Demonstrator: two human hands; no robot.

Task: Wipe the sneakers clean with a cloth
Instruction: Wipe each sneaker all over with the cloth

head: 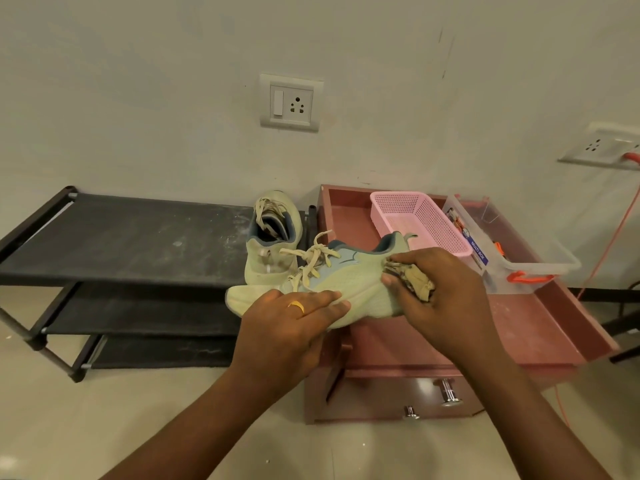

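Two sneakers: held sneaker [349,275] gripped at the forefoot by left hand [294,327]; second sneaker [273,237] sits on shoe rack [138,237]. Right hand [446,296] clutches wadded cloth [417,280] against the heel side. Risk: hard rubbing may twist the shoe loose; laces [315,261] may snag.

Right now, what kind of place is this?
Probably a home room or entryway: a black shoe rack, a reddish drawer cabinet holding a pink basket, and a wall socket.

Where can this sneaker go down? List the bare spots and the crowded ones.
Bare: the black rack's top shelf, left of the other sneaker; also the cabinet top's front strip, between the clear box and the front rim. Crowded: the cabinet's back, filled by the pink basket and that box.
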